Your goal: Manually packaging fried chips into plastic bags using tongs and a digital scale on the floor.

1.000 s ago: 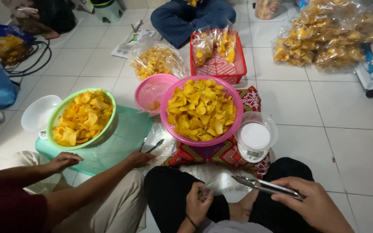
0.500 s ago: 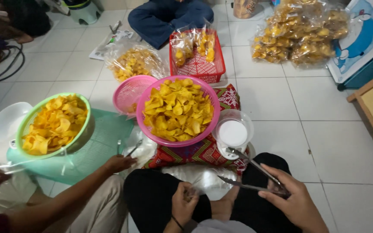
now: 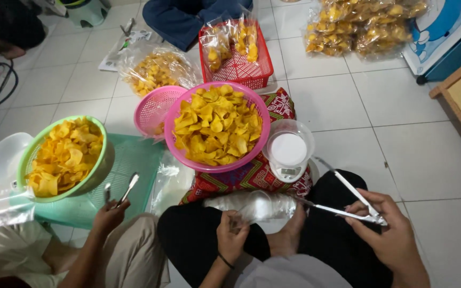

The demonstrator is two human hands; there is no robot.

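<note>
I sit cross-legged on a tiled floor. My left hand pinches a clear plastic bag lying across my lap. My right hand grips a pair of metal tongs, their tips pointing toward the bag's mouth. In front of my knees a large pink basket heaped with yellow chips rests on a patterned cushion. A small white kitchen scale stands to its right.
A person beside me on the left holds tongs near a green basket of chips on a green tray. Behind: a smaller pink basket, a red basket with filled bags, piled chip bags, another seated person.
My view has shifted right and closer. My right hand has brought the tongs in toward the bag. The neighbour's hand has lifted tongs off the green tray.
</note>
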